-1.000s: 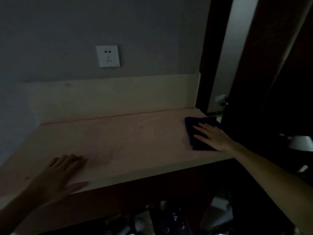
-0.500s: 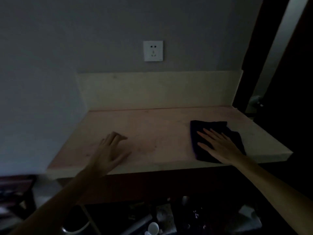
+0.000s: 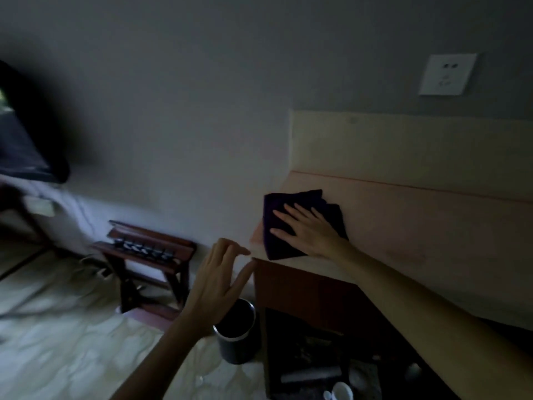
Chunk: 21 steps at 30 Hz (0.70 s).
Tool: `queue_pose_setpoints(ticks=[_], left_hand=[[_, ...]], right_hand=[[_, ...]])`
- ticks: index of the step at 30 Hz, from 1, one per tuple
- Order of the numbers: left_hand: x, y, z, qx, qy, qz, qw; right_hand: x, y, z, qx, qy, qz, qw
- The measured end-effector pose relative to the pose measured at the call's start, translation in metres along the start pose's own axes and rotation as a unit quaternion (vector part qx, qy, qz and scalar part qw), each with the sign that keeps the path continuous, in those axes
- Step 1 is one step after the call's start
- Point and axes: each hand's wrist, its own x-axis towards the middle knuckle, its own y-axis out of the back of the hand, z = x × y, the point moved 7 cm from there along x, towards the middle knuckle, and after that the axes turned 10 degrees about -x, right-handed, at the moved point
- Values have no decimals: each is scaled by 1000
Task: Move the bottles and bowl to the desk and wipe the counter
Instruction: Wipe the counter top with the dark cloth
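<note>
A dark purple cloth (image 3: pixel 277 243) lies at the left end of the pale counter (image 3: pixel 418 226), partly over its left edge. My right hand (image 3: pixel 308 230) presses flat on the cloth with straight, spread fingers. My left hand (image 3: pixel 219 278) hovers off the counter just left of its front corner, fingers relaxed and holding nothing. No bottles or bowl show on the counter.
A dark cylindrical bin (image 3: pixel 235 336) stands on the floor below my left hand. A wooden luggage rack (image 3: pixel 147 255) sits against the wall to the left. A wall socket (image 3: pixel 445 73) is above the backsplash. Cups and items fill the shelf (image 3: pixel 317 370) under the counter.
My right hand has slid the cloth from the counter's right side to its left end. My left hand has come off the counter top and now hangs beside its left corner.
</note>
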Motion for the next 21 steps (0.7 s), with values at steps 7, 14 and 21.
queue_pose_setpoints(ticks=[7,14,21], left_hand=[[4,30,-1,21,23,42,999],[35,-6,27,-21,1,72,997],[89,-101,104,-55,-55,28,997]], right_hand=[[30,1,-68,-17,96,15,995],[-26,-5,-30,-36,180,60,981],[-111,-1,115,-1,81,13,997]])
